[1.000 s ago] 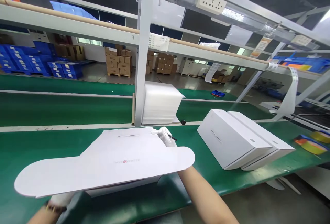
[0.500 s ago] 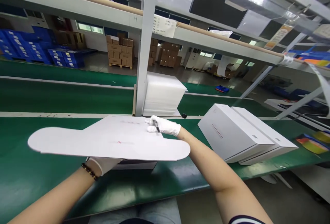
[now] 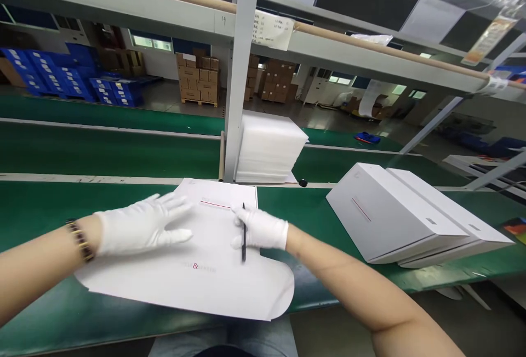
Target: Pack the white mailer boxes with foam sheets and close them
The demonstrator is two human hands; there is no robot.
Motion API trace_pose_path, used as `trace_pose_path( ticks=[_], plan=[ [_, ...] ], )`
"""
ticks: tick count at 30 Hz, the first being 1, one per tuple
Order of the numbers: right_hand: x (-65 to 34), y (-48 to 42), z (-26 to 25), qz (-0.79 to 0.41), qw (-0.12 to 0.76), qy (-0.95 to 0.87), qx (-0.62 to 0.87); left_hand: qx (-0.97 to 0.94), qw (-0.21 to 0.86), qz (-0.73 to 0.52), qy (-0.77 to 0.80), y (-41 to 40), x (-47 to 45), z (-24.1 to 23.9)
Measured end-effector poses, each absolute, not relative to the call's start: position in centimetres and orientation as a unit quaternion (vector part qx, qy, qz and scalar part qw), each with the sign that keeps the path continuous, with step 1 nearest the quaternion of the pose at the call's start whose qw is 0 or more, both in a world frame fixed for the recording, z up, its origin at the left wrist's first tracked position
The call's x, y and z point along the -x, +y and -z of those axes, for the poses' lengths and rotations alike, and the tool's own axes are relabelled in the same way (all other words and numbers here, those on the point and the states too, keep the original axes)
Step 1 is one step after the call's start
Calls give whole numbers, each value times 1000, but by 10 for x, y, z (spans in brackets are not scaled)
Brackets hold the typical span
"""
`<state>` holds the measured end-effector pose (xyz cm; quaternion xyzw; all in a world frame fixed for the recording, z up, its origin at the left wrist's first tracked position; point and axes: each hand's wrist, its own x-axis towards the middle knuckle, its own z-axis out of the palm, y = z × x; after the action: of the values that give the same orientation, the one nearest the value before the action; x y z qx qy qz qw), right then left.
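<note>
Directly before me on the green table lies a white cardboard box (image 3: 164, 275), its lid laid flat with rounded side flaps facing me. Red and grey print and a thin red line mark its surface. My left hand (image 3: 143, 225), in a white glove, is over the left part of the box with fingers spread and nothing in them. My right hand (image 3: 261, 228), gloved too, is at the box's right side, its fingers closed round a black pen (image 3: 244, 236) that points down towards the cardboard.
Two closed white boxes (image 3: 394, 211) stand side by side on the right of the green table (image 3: 304, 225). A stack of white foam sheets (image 3: 269, 148) is behind the metal post (image 3: 240, 72). A shelf rail (image 3: 164, 14) crosses above.
My left hand has come from beneath the lid to above it. The lid flap has swung down towards me and lies flatter. The pen in my right hand now points more downward.
</note>
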<state>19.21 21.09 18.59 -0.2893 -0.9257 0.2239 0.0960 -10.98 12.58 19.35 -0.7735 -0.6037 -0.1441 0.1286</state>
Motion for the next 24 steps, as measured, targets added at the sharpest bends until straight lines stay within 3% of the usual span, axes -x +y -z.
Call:
trace_pose_path(
  ticks=[3,5,13,17,24],
  plan=[
    [-192,175,-174,-138,144,-940,276,805,-43,10,-592,120,112,-198],
    [-196,161,-164,-98,173,-940,277,794,-85,-27,-602,113,106,-185],
    [-211,184,-143,-35,141,-955,258,809,62,45,-583,103,82,-120],
    [-205,205,-142,16,115,-952,284,783,51,-12,-620,129,65,-136],
    [-196,246,-147,-31,180,-940,289,769,5,-82,-634,178,49,-172]
  ],
)
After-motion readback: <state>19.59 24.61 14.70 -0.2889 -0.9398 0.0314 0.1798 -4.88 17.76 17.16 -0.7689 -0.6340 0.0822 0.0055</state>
